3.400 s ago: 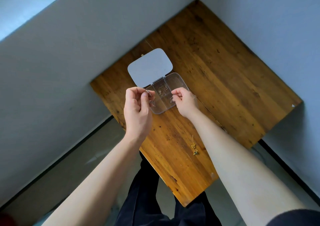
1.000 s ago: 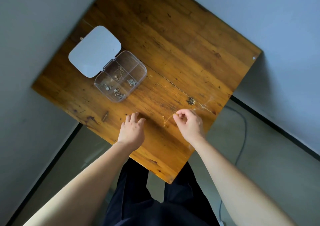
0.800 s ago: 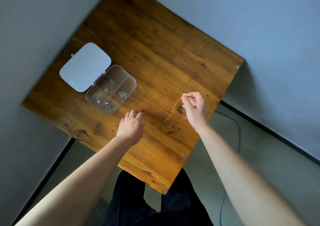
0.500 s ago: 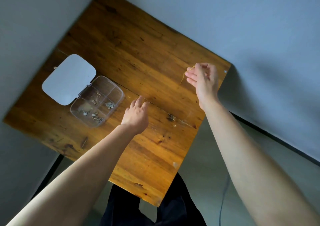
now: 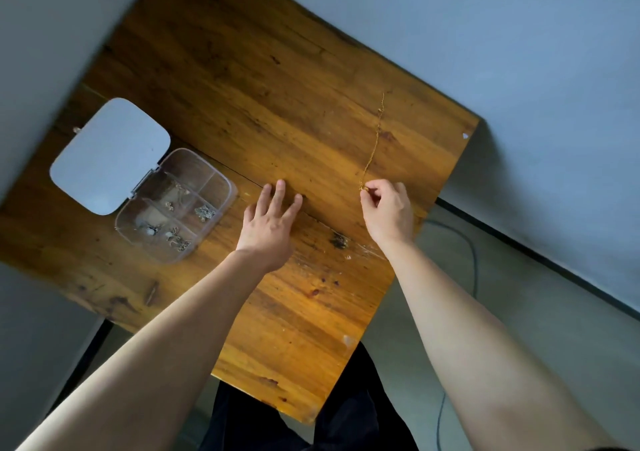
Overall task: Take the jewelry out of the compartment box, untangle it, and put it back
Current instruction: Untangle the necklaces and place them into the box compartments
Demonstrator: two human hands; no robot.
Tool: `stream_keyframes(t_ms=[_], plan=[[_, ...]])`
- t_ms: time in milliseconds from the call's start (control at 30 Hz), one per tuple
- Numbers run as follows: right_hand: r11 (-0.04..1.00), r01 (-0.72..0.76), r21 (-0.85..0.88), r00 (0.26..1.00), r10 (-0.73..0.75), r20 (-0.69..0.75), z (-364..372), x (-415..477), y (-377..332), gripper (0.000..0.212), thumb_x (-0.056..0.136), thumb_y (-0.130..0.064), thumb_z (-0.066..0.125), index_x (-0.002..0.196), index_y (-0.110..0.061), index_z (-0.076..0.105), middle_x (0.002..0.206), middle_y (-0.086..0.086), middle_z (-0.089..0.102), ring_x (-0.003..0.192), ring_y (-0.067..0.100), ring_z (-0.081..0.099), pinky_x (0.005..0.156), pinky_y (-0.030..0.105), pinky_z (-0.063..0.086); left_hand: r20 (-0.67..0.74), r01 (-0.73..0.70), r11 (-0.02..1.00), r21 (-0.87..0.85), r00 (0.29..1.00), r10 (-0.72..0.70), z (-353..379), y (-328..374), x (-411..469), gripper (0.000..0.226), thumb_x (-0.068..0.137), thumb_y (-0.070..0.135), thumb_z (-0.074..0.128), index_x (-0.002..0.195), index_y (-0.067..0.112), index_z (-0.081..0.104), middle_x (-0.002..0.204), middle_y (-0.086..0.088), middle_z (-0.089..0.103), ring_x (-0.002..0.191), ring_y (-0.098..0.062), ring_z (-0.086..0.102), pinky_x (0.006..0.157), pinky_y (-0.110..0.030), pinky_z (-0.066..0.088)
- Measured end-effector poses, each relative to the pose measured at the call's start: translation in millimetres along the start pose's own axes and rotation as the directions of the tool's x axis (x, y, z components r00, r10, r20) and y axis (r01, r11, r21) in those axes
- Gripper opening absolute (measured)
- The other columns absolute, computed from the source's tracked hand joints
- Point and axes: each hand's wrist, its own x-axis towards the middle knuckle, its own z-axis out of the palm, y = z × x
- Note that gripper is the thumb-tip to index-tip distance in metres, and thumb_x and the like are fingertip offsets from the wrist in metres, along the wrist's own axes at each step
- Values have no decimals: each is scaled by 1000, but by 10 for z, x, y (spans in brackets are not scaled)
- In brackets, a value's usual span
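Note:
A thin gold chain (image 5: 374,141) lies stretched in a nearly straight line on the wooden table (image 5: 263,80), running away from me. My right hand (image 5: 389,210) pinches its near end between thumb and forefinger. My left hand (image 5: 268,224) rests flat on the table with fingers spread, holding nothing, between the chain and the box. The clear compartment box (image 5: 176,205) stands open at the left, its white lid (image 5: 110,156) folded back. Several small silver and gold pieces lie in its compartments.
The table sits in a corner between grey walls on the left and at the back. Its right edge (image 5: 446,180) is close to my right hand. A dark cable (image 5: 472,260) runs over the grey floor to the right. My dark trousers show below the near edge.
My right hand lifted the chain toward the far right corner, then came back toward me, laying it out straight on the wood. The left hand stayed flat on the table.

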Motion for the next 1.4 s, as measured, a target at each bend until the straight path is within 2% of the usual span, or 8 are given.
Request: stream_keyframes(t_ms=[267, 367, 567, 733, 900, 1000, 1200, 1400], plan=[[998, -38, -53, 993, 43, 113, -148, 98, -338, 41, 95, -29, 64, 134, -26, 51, 127, 2, 56, 91, 13, 57, 63, 20, 43, 132, 48, 966, -254, 991, -15, -454, -22, 15, 55, 97, 16, 42, 151, 24, 36, 166, -6, 14, 151, -28, 15, 115, -46, 29], [1000, -11, -18, 993, 13, 118, -120, 147, -663, 43, 96, -30, 63, 136, -28, 48, 132, 0, 55, 100, 14, 59, 62, 19, 44, -158, -10, 898, -440, 985, -66, -644, -157, -150, 39, 99, 18, 43, 135, 18, 57, 140, -9, 56, 124, -29, 54, 92, -35, 46], [985, 113, 132, 972, -138, 191, 309, 110, -1424, 36, 97, -31, 60, 133, -29, 52, 130, -1, 56, 104, 13, 56, 69, 17, 41, -492, 12, 780, -625, 770, -407, -670, -803, -682, 26, 96, 18, 57, 122, 16, 62, 127, -6, 62, 110, -23, 60, 87, -37, 55], [966, 198, 166, 918, -242, 314, 924, -107, -1881, 36, 100, -43, 50, 133, -29, 55, 131, 1, 58, 112, 15, 55, 74, 19, 42, -185, 269, 346, -899, 482, -856, -466, -1499, -899, 50, 93, 25, 56, 141, 17, 43, 139, -11, 46, 119, -22, 50, 99, -32, 39], [970, 242, 17, 929, -236, 285, 1323, -331, -1931, 42, 103, -45, 42, 136, -25, 59, 133, 5, 59, 117, 23, 55, 88, 35, 51, 145, 293, 37, -956, 574, -806, -261, -1857, -791, 38, 101, 35, 48, 130, 14, 60, 101, 2, 68, 85, -13, 61, 72, -26, 50], [975, 217, 38, 945, -220, 242, 1390, -369, -1874, 41, 104, -43, 42, 134, -22, 62, 128, 4, 62, 113, 21, 58, 85, 33, 51, 117, 231, 9, -973, 525, -843, -185, -1884, -769, 28, 99, 34, 55, 112, 17, 72, 75, 14, 64, 63, 0, 57, 46, -12, 43], [972, 211, 98, 952, -228, 206, 1401, -397, -1858, 39, 104, -41, 46, 133, -20, 63, 125, 5, 63, 111, 21, 59, 86, 31, 50, 18, 101, 25, -995, 399, -917, -228, -1866, -895, 18, 87, 26, 73, 102, 18, 79, 90, 10, 76, 83, 1, 69, 76, -18, 55], [978, 181, 104, 961, -199, 191, 1419, -425, -1865, 39, 104, -40, 47, 135, -20, 62, 128, 5, 60, 112, 20, 58, 79, 24, 44, -141, -118, 97, -988, 461, -876, -450, -1804, -897, 5, 87, 20, 73, 89, 22, 77, 72, 3, 75, 66, -11, 71, 63, -18, 56]])
